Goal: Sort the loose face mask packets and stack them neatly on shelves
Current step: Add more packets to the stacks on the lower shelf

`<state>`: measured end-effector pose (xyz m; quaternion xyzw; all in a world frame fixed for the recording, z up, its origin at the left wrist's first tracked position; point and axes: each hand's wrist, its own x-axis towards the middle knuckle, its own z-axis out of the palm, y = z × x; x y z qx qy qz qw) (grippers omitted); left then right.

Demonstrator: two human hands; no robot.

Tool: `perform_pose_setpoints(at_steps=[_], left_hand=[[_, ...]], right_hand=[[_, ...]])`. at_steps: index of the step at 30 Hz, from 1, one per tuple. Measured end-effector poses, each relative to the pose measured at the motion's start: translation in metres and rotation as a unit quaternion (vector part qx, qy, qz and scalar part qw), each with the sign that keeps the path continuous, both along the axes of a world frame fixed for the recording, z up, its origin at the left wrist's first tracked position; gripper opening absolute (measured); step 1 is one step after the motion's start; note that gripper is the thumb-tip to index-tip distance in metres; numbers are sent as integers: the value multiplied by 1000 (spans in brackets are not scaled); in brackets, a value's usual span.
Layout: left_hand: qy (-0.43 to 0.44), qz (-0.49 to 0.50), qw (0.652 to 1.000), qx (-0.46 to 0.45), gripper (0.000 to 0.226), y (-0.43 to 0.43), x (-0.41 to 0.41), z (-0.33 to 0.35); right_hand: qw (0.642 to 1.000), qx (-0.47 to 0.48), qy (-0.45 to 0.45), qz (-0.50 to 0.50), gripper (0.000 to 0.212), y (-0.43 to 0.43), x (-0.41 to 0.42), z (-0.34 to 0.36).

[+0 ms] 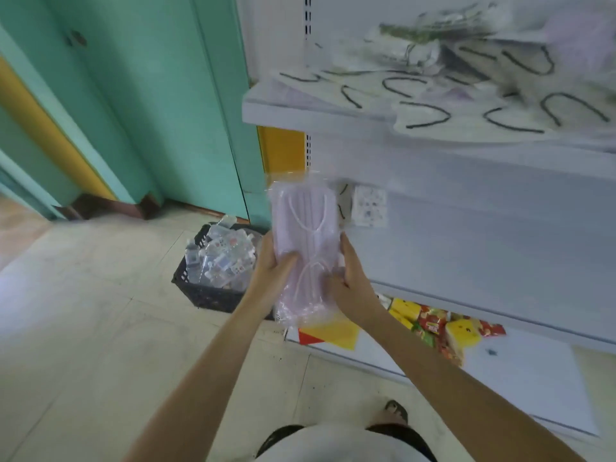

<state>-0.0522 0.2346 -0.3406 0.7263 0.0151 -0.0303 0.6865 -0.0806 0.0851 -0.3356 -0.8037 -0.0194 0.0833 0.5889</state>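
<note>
My left hand (271,266) and right hand (350,278) grip the pink mask packet (305,228) by its long edges, below the upper shelf (333,116), probably keeping it flat for stacking

A black crate (203,295) with small clear bottles (220,258) is placed on the floor (83,311) at the left; colourful snack packets (433,323) are seen at the right.

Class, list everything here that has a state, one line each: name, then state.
pink mask packet: held upright in the air
left hand: grips packet's left edge
right hand: grips packet's right edge
white mask packets: loose, unsorted on upper shelf
black crate: full, uncovered
</note>
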Motion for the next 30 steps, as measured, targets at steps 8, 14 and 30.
perform_pose_setpoints(at_steps=[8,14,30], left_hand=[[191,-149,968,68,14,-100,44,-63],[205,-227,942,138,46,-183,86,-89],[204,-64,952,218,54,-233,213,-168]], right_hand=[[952,80,199,-219,62,-93,16,-85],[935,65,185,-294,58,-172,54,-119],[947,-22,214,-238,68,-242,232,-182]])
